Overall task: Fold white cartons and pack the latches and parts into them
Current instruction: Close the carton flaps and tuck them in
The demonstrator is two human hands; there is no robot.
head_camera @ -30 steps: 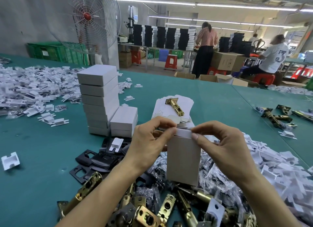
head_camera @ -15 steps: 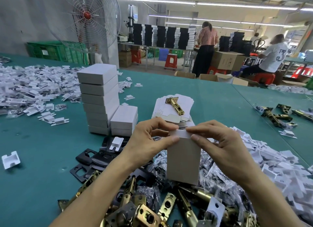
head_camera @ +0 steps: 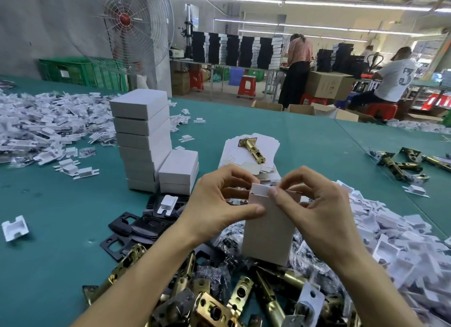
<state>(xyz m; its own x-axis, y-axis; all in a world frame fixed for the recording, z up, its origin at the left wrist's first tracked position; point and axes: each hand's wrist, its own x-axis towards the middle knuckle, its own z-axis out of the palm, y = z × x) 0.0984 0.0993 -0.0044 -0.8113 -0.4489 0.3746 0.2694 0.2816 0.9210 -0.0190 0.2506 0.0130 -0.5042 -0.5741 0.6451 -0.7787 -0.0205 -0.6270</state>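
Cardboard this thin is bent and dented with ease, so the white carton (head_camera: 268, 231) is judged to be light, a bit stiff along its folds and soft on its flat sides. It is held upright above the counter (head_camera: 61, 265), over a heap of brass latches (head_camera: 214, 309) and small clear bags (head_camera: 229, 238); whether its lower end touches them cannot be told. The grip of the left hand (head_camera: 219, 204) is closed on the upper left edge, with the thumb laid across the front and the fingers curled behind. The grip of the right hand (head_camera: 314, 209) is pinched on the top flap (head_camera: 262, 189), with the thumb tip seen in front. The flap is not yet tucked in. The carton is best held by the side edges and corners, where the card is strongest; a hard squeeze on the middle could crush it. No writing or brand can be seen on the carton, nor on the stack of closed cartons (head_camera: 142, 141) further back on the left. A big number 3 can be read on the back of a white shirt (head_camera: 400, 80) far off on the right. A label on a brown box (head_camera: 327, 85) is too small to be read.
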